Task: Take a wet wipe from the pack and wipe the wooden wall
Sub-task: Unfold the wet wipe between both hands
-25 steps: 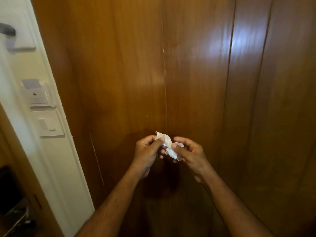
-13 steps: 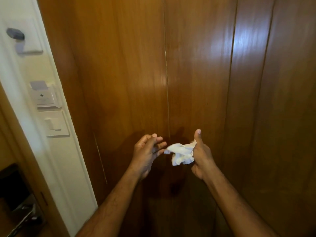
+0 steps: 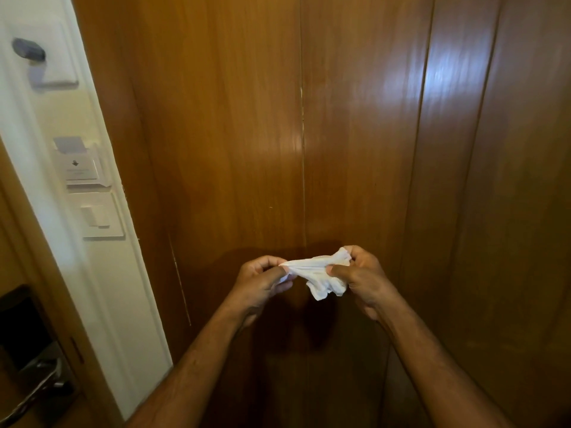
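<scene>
Both bare forearms reach forward, wrists level, in front of the glossy brown wooden wall [image 3: 355,134]. The left hand [image 3: 259,281] has its grip pinched together on one end of the crumpled white wet wipe [image 3: 318,274]. The right hand [image 3: 364,273] clamps the other end between thumb and curled fingers. The wipe is stretched between them, near the panels; contact with the wood cannot be told.
</scene>
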Motion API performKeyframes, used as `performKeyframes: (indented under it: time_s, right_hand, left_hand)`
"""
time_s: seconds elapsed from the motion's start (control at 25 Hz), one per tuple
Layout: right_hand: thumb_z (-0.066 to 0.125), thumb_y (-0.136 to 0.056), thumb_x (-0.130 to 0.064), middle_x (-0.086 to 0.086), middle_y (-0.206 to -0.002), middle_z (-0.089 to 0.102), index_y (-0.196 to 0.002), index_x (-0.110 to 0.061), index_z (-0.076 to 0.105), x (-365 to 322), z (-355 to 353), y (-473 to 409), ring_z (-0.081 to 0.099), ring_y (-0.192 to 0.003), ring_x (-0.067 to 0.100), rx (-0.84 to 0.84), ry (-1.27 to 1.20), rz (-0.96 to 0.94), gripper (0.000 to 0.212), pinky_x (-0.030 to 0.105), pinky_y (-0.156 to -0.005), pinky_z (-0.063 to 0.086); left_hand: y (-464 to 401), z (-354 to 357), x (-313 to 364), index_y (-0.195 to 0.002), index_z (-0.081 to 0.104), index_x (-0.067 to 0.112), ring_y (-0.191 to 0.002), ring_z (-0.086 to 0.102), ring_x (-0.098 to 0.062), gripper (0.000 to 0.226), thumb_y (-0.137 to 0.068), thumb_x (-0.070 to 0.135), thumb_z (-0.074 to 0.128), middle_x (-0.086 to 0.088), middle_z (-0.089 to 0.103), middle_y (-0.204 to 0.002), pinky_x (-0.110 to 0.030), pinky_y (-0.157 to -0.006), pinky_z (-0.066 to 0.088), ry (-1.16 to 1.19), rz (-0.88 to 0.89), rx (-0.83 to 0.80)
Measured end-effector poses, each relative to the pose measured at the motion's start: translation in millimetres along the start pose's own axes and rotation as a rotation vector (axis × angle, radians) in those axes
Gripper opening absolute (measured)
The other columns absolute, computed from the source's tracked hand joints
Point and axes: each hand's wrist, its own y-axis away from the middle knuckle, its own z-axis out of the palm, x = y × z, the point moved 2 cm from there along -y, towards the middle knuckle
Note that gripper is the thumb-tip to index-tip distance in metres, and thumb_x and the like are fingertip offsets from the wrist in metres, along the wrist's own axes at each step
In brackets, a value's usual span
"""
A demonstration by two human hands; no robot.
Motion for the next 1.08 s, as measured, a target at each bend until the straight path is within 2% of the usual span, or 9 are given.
performKeyframes:
  time_s: [0.16,0.24,0.36,0.44,0.56,0.64,0.76,0.92,1.08]
  right_hand:
    - [0.064,-0.093,-0.006,0.019,-0.107,0.073,-0.098,-0.009,0.073,3.1,-6.0,-0.8,0.073,-0.083,0.027,0.074,-0.131,0.004,0.011,0.03,-0.052,0.057]
    - [0.058,-0.098,-0.014,0.02,-0.106,0.072,-0.098,-0.01,0.072,8.8,2.3,-1.0,0.071,-0.078,0.026,0.131,-0.127,0.027,0.014,0.028,-0.047,0.054]
    - [0.048,-0.102,-0.024,0.012,-0.117,0.068,-0.121,-0.014,0.062,20.9,21.7,-1.5,0.067,-0.089,0.02,0.216,-0.16,0.108,0.026,0.03,-0.057,0.054]
    - [0.047,-0.102,-0.038,0.013,-0.123,0.066,-0.129,-0.015,0.057,29.4,32.9,-2.5,0.068,-0.093,0.021,0.205,-0.296,0.213,0.037,0.033,-0.063,0.054]
    - [0.069,-0.083,-0.057,0.021,-0.118,0.071,-0.12,-0.009,0.065,37.4,51.7,1.1,0.07,-0.103,0.035,-0.157,-0.313,0.405,0.061,0.043,-0.078,0.057]
    - [0.09,-0.066,-0.039,0.022,-0.115,0.071,-0.124,-0.003,0.065,41.0,62.7,7.9,0.071,-0.102,0.036,-0.409,-0.281,0.491,0.073,0.045,-0.086,0.056]
    - [0.089,-0.068,-0.023,0.023,-0.115,0.07,-0.129,-0.004,0.059,46.7,81.7,15.7,0.07,-0.102,0.037,-0.538,-0.366,0.56,0.071,0.048,-0.088,0.055]
    - [0.064,-0.089,-0.028,0.023,-0.125,0.067,-0.127,-0.006,0.06,50.8,116.1,6.9,0.066,-0.109,0.035,-0.279,-0.512,0.324,0.044,0.047,-0.086,0.055]
    - [0.055,-0.099,-0.032,0.014,-0.097,0.075,-0.109,-0.007,0.071,61.4,155.5,9.1,0.071,-0.08,0.03,-0.063,-0.107,0.029,0.031,0.032,-0.053,0.052]
  left_hand:
    - [1.2,-2.3,6.6,-0.105,0.06,0.002,-0.099,0.076,-0.033,0.008,-0.101,0.002,0.052,-0.018,0.073,-0.106,-0.042,-0.072,0.065,0.353,-0.076,0.037]
    - [2.2,1.5,7.2,-0.112,0.056,0.003,-0.111,0.07,-0.036,0.012,-0.105,0.006,0.047,-0.022,0.065,-0.117,-0.05,-0.081,0.063,0.43,-0.08,0.06]
    - [6.2,3.5,7.3,-0.117,0.052,0.011,-0.114,0.064,-0.033,0.018,-0.11,0.019,0.037,-0.019,0.06,-0.124,-0.051,-0.088,0.059,0.283,-0.068,0.108]
    - [8.8,-1.0,5.5,-0.116,0.05,0.014,-0.105,0.064,-0.028,0.018,-0.11,0.023,0.036,-0.016,0.059,-0.119,-0.04,-0.074,0.061,0.114,-0.037,0.155]
    - [12.4,-15.6,6.1,-0.115,0.052,0.015,-0.098,0.061,-0.027,0.015,-0.109,0.022,0.04,-0.016,0.058,-0.113,-0.037,-0.068,0.055,0.005,0.006,0.217]
    - [16.8,-29.8,9.8,-0.113,0.054,0.018,-0.097,0.063,-0.028,0.011,-0.107,0.023,0.046,-0.015,0.06,-0.113,-0.037,-0.068,0.055,-0.023,0.015,0.232]
    - [26.8,-60.5,11.5,-0.111,0.056,0.027,-0.098,0.065,-0.024,0.008,-0.103,0.027,0.054,-0.008,0.059,-0.115,-0.027,-0.059,0.057,-0.218,0.006,0.262]
    - [50.9,-114.0,6.9,-0.107,0.067,0.017,-0.061,0.067,-0.008,0.011,-0.1,0.022,0.06,-0.008,0.074,-0.099,-0.024,-0.047,0.051,-0.254,0.018,0.422]
    - [96.5,-182.1,0.7,-0.11,0.067,0.016,-0.09,0.071,-0.02,0.021,-0.104,0.025,0.049,-0.007,0.073,-0.104,-0.03,-0.072,0.058,-0.682,0.213,0.767]
